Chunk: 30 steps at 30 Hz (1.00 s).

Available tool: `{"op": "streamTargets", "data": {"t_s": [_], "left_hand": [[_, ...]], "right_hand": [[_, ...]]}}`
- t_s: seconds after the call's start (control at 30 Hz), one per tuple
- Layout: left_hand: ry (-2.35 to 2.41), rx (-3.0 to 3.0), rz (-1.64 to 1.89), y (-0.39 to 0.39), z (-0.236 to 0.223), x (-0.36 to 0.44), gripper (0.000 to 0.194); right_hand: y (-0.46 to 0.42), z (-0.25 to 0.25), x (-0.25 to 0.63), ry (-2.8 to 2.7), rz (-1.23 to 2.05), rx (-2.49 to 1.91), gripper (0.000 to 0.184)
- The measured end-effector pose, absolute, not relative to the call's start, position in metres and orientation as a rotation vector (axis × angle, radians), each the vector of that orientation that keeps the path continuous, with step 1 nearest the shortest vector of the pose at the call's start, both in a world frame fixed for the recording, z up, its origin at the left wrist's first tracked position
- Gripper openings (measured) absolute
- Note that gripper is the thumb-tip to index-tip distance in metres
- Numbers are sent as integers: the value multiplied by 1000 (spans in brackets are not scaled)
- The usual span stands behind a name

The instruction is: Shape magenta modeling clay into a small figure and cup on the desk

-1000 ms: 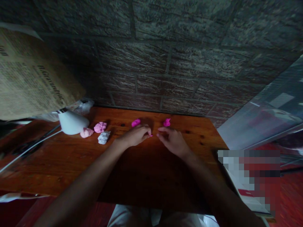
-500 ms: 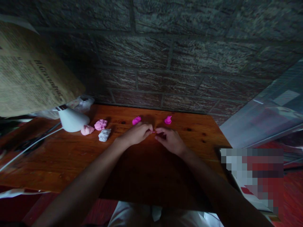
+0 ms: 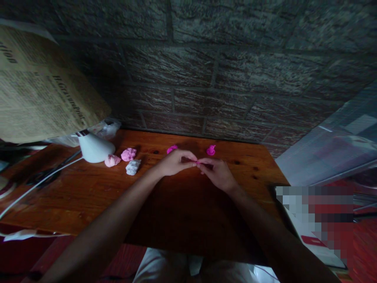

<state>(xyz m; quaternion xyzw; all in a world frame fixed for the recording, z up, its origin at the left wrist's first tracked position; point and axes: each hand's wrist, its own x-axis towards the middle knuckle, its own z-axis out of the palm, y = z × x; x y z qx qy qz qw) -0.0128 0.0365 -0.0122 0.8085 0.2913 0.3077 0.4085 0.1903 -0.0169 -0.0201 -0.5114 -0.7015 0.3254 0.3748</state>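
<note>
My left hand point(image 3: 178, 162) and my right hand point(image 3: 217, 172) meet over the wooden table, fingertips pinched together on a small bit of bright pink modelling clay point(image 3: 198, 162). Most of that bit is hidden by the fingers. Behind my left hand lies a magenta clay lump point(image 3: 172, 149), partly covered by the hand. A small magenta clay figure point(image 3: 211, 150) with a pointed top stands beyond my right hand. Off to the left sit a light pink clay lump point(image 3: 129, 154), a paler pink lump point(image 3: 112, 160) and a white lump point(image 3: 133, 167).
A lamp with a white base point(image 3: 96, 148) and newsprint shade point(image 3: 53, 90) stands at the left, its white cord crossing the wooden table point(image 3: 97, 200). A brick wall point(image 3: 191, 70) closes off the back. A translucent panel point(image 3: 326, 137) rises at the right.
Both hands have shifted slightly right, and their fingertips have come closer together on the pink clay. The left thumb now presses nearer the right fingers. The view has moved a little.
</note>
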Motion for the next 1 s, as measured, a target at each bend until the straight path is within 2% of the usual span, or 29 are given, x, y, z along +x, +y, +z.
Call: {"op": "streamTargets", "data": {"t_s": [0.37,0.63,1.0], "left_hand": [[745,2080,823,35,-11,-12,11],[757,2243,792,30,-11,-9,14],[835,2319,840,28,-13,-7,16]], "right_hand": [[-14,-20,192,-1634,1082,-1254,23],[-12,-21,195,-1663,993,-1281,16],[-10,-22,199,-1687,993,-1264,22]]}}
